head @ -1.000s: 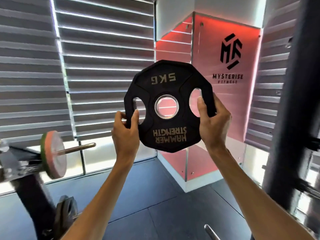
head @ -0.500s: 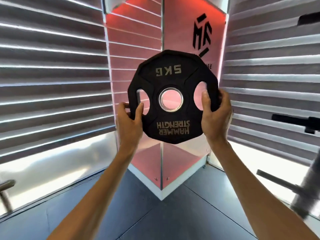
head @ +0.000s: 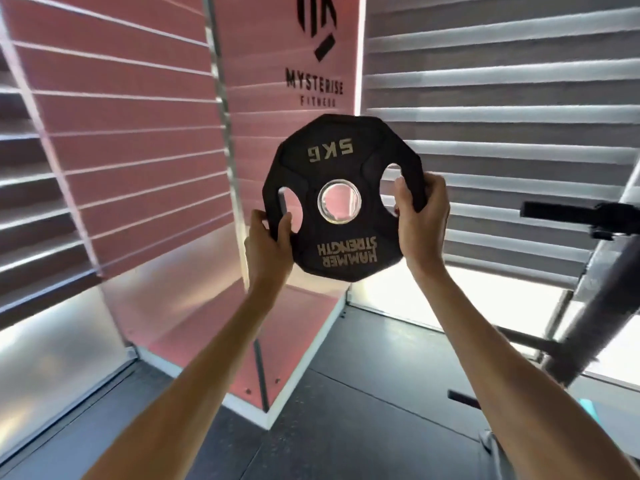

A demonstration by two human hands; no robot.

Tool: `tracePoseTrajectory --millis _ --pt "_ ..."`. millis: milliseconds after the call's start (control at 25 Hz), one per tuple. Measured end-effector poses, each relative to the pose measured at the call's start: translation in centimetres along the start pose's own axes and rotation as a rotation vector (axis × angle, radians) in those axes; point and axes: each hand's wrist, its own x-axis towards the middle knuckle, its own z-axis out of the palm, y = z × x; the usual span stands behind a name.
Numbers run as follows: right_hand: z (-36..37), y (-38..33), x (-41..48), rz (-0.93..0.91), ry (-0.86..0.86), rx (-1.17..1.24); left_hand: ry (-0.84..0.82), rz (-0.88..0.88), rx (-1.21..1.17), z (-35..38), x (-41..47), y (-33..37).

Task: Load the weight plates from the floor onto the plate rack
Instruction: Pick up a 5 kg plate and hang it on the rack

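Item one, black weight plate (head: 339, 233): we read "5KG" in gold on its upper face and "HAMMER STRENGTH" in two gold lines on its lower face, both upside down to us.
Item two, pink wall panel (head: 263, 46) just above the plate: we read "MYSTERISE" in black, with a smaller, blurred "FITNESS" beneath.
Higher above the plate we list a black logo (head: 317, 26), cut off at the top.

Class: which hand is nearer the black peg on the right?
Right. The right hand grips the 5 kg plate on the side toward the black peg; the left hand grips its far side.
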Motion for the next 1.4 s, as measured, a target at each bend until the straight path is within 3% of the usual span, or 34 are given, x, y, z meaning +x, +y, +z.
tracePoseTrajectory --millis 560,1120,1400 --pt "3.8 21.0 12.6 -0.079 0.477 -0.392 -0.573 0.111 -0.336 31.8 17.1 -10.3" --pt "-9.7 30.2 17.8 -0.179 0.969 -0.869 -1.191 0.202 -0.645 58.9 10.4 -5.9" --pt "-13.1 31.9 19.3 -0.157 1.11 -1.04 -1.362 0.224 -0.72 65.8 7.0 -4.0"
